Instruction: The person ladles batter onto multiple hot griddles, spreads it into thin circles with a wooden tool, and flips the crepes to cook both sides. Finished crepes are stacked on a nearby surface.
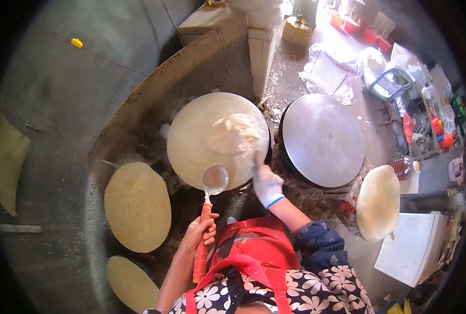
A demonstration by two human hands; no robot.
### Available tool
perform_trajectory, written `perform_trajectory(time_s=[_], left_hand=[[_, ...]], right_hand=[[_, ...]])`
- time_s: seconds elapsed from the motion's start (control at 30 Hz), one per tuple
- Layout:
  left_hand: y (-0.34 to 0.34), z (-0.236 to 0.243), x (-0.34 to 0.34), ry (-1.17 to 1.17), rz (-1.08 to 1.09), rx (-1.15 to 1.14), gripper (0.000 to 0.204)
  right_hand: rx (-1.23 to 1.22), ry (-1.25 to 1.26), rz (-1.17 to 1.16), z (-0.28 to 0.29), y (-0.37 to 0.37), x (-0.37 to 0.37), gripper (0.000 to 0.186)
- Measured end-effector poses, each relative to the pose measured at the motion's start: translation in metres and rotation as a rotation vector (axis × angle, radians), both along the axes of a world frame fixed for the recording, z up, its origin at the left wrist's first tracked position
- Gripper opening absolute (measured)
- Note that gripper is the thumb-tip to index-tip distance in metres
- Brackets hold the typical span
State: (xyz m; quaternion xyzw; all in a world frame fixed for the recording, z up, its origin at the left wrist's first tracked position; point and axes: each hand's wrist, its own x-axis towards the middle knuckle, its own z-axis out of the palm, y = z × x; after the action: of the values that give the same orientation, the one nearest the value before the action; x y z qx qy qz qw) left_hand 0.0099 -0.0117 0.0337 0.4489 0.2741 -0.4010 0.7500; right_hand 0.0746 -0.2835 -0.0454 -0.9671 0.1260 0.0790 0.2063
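A ladle (215, 179) with a shiny round bowl and a long red-wrapped handle is in my left hand (202, 231), whose bare fingers are closed around the handle. Its bowl hangs over the near edge of a large round griddle covered by a pale pancake (194, 136). A lumpy mound of batter (236, 133) lies on the pancake's right half. My right hand (268, 186), in a white glove with a blue cuff, is closed on a brown tool (257, 159) at the griddle's right edge. Motion blur hides the tool's exact shape.
A bare round griddle (324, 140) stands to the right. Pale pancakes lie on round surfaces at left (138, 206), lower left (132, 285) and right (378, 203). A curved wall (154, 81) bounds the far left; a white box (408, 246) stands at lower right.
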Motion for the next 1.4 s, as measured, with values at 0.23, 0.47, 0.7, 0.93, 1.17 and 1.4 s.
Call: perform_trajectory(time_s=[0.23,0.47,0.7,0.93,1.17,1.4], left_hand=[[0.001,-0.028,0.022,0.007,-0.048,-0.046,0.025],[-0.009,-0.032,0.039,-0.047,0.052,-0.098,0.022],[-0.03,-0.047,0.067,-0.171,0.225,0.027,0.02],[-0.035,-0.034,0.14,-0.231,0.368,0.232,0.026],[-0.044,-0.036,0.077,-0.08,0.323,0.128,0.055],[-0.091,-0.022,0.003,0.031,0.521,0.059,0.042]], right_hand=[[0.06,-0.151,-0.025,-0.031,0.0,-0.015,0.056],[-0.031,-0.186,0.06,-0.016,-0.006,-0.037,0.059],[0.202,-0.135,-0.006,-0.02,0.049,-0.074,0.056],[0.126,-0.22,0.253,-0.037,-0.019,0.005,0.056],[0.239,-0.152,0.569,-0.013,-0.072,-0.021,0.056],[0.6,-0.067,0.313,-0.041,-0.053,-0.084,0.051]])
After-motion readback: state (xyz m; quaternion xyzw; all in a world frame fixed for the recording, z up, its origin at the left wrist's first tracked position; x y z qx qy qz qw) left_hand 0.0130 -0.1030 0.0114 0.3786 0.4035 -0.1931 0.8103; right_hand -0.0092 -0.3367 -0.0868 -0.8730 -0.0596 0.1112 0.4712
